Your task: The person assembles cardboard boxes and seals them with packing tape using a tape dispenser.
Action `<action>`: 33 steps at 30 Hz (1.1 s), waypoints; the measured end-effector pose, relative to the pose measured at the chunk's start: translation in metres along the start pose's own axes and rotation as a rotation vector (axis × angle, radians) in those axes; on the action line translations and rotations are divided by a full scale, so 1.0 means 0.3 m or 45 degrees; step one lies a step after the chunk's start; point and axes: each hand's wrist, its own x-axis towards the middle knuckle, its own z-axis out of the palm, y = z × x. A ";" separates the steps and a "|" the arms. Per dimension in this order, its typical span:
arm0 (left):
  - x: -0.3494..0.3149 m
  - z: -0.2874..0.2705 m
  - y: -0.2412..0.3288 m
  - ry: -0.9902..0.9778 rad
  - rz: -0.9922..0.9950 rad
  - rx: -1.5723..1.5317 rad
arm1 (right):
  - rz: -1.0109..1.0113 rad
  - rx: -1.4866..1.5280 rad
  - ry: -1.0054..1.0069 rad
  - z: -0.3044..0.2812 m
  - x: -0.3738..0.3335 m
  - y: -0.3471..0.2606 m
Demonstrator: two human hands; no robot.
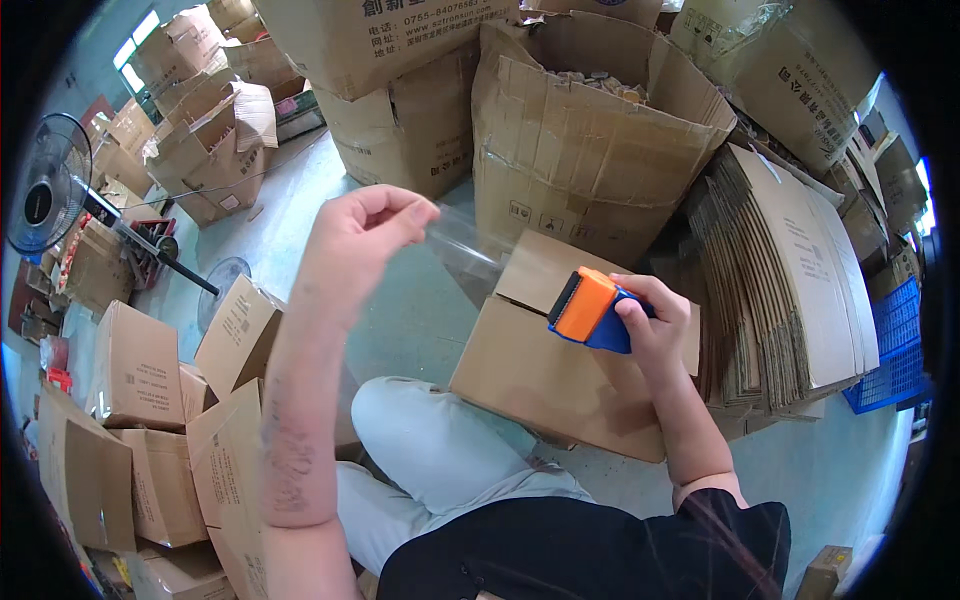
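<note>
A closed brown carton sits in front of me, beside my knee, with a seam line across its top. My left hand is raised to the left of it, thumb and fingers pinched on the end of a clear tape strip. From those fingertips the strip slopes down toward the far left edge of the carton; its far end is hard to make out. Over the carton's top, my right hand is closed around an orange and blue tape dispenser, whose dark toothed edge faces left.
A tall open carton stands beyond. Flattened cartons are stacked at the right, beside a blue plastic crate. Several cartons pile up at the left, with a standing fan behind them.
</note>
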 end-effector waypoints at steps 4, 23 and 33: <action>0.032 -0.063 -0.089 -0.029 -0.132 -0.119 | 0.081 -0.041 -0.079 0.006 0.033 -0.044; -0.054 0.315 -0.363 -0.129 -0.448 -1.885 | 0.667 -0.128 -0.288 -0.025 0.137 0.047; 0.014 0.368 -0.509 0.001 -0.383 -1.899 | 0.742 -0.015 -0.303 -0.158 0.148 0.034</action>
